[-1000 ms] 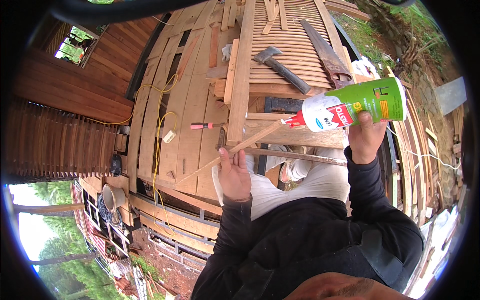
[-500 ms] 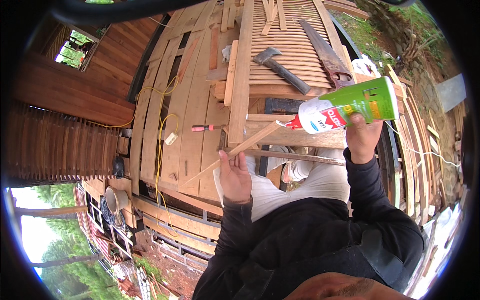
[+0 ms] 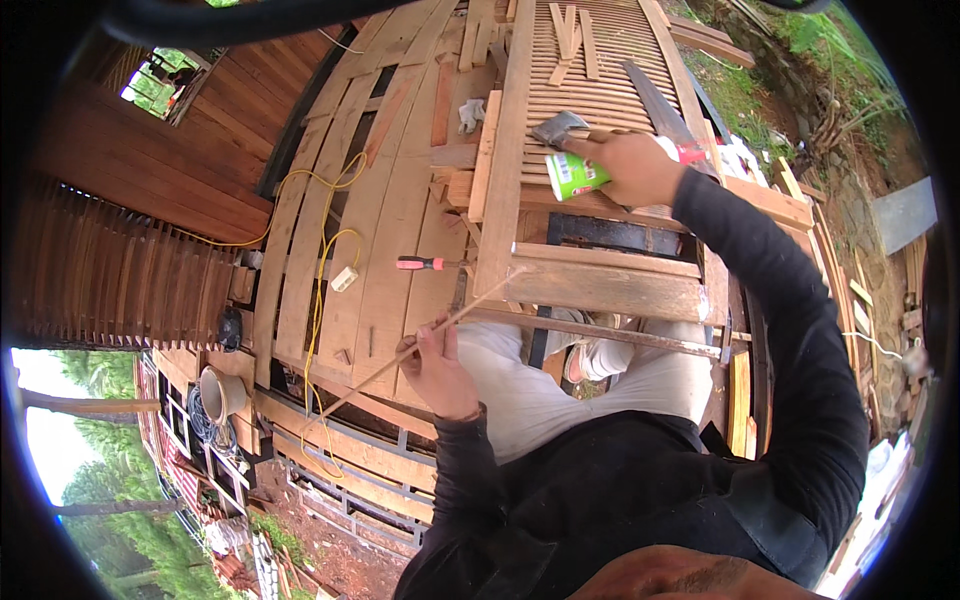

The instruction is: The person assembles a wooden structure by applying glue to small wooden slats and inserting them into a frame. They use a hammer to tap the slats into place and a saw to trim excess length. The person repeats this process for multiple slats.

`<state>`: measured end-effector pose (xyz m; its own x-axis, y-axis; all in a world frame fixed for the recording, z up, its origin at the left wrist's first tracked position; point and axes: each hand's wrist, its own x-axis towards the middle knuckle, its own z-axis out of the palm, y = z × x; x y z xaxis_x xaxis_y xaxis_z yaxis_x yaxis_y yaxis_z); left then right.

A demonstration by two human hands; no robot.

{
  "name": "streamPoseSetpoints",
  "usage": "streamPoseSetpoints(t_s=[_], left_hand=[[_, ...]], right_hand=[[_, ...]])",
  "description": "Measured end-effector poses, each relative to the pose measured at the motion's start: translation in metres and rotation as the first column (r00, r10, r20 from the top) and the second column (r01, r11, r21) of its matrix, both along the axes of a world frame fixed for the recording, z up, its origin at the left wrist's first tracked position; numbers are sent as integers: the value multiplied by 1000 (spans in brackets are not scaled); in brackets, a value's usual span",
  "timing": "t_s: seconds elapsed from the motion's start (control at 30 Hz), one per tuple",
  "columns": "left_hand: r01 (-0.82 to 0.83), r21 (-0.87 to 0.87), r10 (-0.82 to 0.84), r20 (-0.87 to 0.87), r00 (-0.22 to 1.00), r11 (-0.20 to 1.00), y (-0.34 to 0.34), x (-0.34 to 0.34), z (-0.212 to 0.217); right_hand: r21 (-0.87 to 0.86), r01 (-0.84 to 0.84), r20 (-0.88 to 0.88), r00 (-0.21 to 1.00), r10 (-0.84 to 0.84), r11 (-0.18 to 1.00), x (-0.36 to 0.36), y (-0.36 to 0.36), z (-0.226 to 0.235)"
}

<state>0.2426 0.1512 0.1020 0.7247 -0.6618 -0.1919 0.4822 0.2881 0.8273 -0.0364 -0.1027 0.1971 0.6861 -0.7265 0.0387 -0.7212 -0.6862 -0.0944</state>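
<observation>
My left hand (image 3: 440,375) is closed on a thin wooden strip (image 3: 375,380), pinching it near its middle. The strip slants up to the right, its far end at the corner of the wooden frame (image 3: 600,285). My right hand (image 3: 640,172) grips a green and white glue bottle (image 3: 573,177) above the slatted panel (image 3: 575,95). Its base points left and its red nozzle (image 3: 690,152) right; my fingers hide the middle. Just beside that hand is the dark metal head of a hammer or hatchet (image 3: 558,128), its handle mostly hidden.
A handsaw (image 3: 660,105) and short wooden strips (image 3: 570,45) rest on the slatted panel. On the plank floor (image 3: 385,250) lie a pink-handled screwdriver (image 3: 420,263) and a yellow cord (image 3: 322,250) with a white socket (image 3: 344,279). Gaps show between planks. Lumber is stacked at right.
My right hand has moved up and left over the slatted panel, turning the bottle so its nozzle faces right, away from the strip. My left hand has shifted slightly down and left with the strip.
</observation>
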Motion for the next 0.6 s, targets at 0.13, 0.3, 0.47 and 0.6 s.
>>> streamPoseSetpoints(t_s=[0.13,0.3,0.47,0.6], left_hand=[[50,62,-59,145,988,997,6,0,-13],[116,110,-135,182,974,987,8,-3,-23],[164,82,-177,190,966,983,14,8,-31],[161,65,-172,241,955,985,12,17,-44]], right_hand=[[-287,-133,-467,884,-18,949,58,-60,-55],[-388,-285,-731,675,-104,877,141,-113,-92],[-330,-511,-931,314,-185,794,192,-128,-118],[-373,-634,-928,275,-252,677,201,-120,-128]])
